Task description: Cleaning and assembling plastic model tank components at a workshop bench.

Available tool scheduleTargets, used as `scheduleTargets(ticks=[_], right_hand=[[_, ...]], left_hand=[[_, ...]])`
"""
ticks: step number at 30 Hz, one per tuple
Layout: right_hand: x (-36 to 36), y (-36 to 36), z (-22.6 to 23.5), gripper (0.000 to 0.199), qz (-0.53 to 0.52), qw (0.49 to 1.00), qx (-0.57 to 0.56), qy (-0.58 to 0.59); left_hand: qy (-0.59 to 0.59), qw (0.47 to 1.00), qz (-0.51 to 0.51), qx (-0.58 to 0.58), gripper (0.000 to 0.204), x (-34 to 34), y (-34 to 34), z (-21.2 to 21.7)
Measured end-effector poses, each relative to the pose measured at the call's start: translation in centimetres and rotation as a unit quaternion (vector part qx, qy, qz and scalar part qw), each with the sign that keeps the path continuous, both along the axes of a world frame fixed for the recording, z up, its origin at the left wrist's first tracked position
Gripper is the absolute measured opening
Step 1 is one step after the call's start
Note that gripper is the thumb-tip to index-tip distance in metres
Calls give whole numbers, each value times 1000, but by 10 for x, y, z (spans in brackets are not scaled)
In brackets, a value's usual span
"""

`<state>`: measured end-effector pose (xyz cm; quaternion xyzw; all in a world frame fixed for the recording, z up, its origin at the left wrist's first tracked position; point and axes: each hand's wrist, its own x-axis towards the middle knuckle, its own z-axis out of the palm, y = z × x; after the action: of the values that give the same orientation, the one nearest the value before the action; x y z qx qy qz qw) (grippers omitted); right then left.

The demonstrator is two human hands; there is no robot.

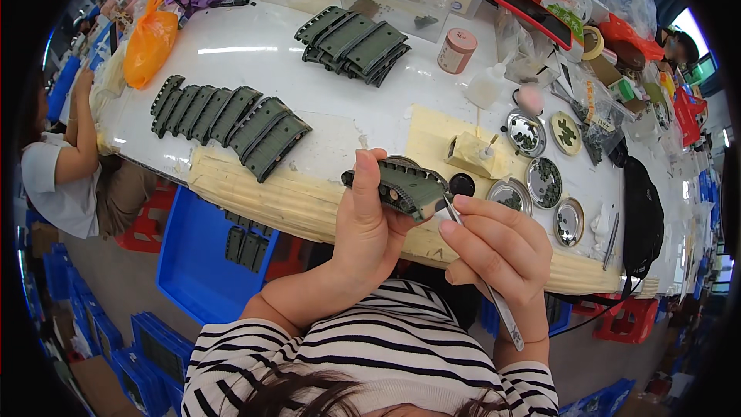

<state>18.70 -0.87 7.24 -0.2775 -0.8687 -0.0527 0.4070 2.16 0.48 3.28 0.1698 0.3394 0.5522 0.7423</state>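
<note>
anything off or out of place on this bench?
A few dark green parts lie loose in the blue bin below the table edge, apart from the tidy rows and the stack on top. Whether they fell there cannot be told. The left hand holds one part; the right hand holds tweezers at it.

White table (255, 46) with rows of green track parts (224, 120), round metal dishes (544, 181), orange bag (150, 38).
</note>
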Motion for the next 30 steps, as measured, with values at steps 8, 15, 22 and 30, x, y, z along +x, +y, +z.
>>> scheduleTargets(ticks=[8,15,22,30], right_hand=[[-1,-2,-1,31,-7,1000,4,-25],[-2,0,-1,36,12,999,2,49],[-1,-10,-3,42,40,981,-67,175],[-1,-11,-3,41,31,985,-78,149]], left_hand=[[-17,1000,13,-6,54,-1,-1,-6],[-166,983,-41,-72,56,-3,9,3],[-285,934,-152,-155,52,-6,23,-5],[-289,932,-151,-157,54,-3,25,-5]])
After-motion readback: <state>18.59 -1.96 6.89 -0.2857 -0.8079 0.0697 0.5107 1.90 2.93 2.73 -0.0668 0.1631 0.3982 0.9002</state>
